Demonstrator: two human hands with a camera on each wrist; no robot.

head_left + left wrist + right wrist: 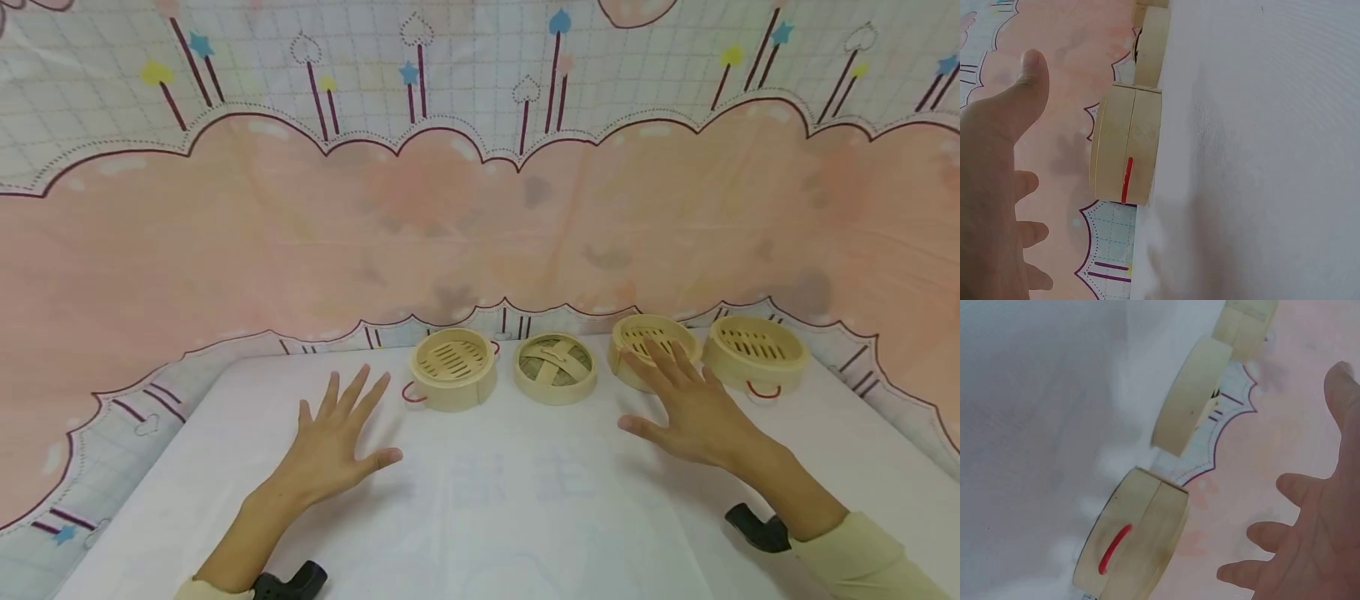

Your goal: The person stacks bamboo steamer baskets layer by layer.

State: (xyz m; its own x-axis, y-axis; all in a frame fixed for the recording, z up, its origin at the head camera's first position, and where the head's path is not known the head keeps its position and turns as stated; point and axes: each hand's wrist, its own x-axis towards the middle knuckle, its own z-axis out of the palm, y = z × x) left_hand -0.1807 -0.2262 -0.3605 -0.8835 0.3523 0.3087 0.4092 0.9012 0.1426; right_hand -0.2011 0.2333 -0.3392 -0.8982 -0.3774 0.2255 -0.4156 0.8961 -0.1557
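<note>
The left hand (pixel 327 446) is spread wide, with nothing in it, over the white table (pixel 525 525). Near its fingers sits a round bamboo steamer basket (pixel 453 371) with slots and red loops. The right hand (pixel 693 412) is wide open too and holds nothing. From the head view, its fingers hide part of a second slotted basket (pixel 640 330); the right wrist view shows a gap between that hand and the bamboo things. Between these two baskets is a round bamboo piece with a woven top (pixel 555 362). A third slotted basket (pixel 756 354), with a red loop, sits at the right end. Both sleeves are cut off by the picture's edge. Faint marks (pixel 517 482) on the table are too pale to read. In the left wrist view, the hand is cut off at the side.
</note>
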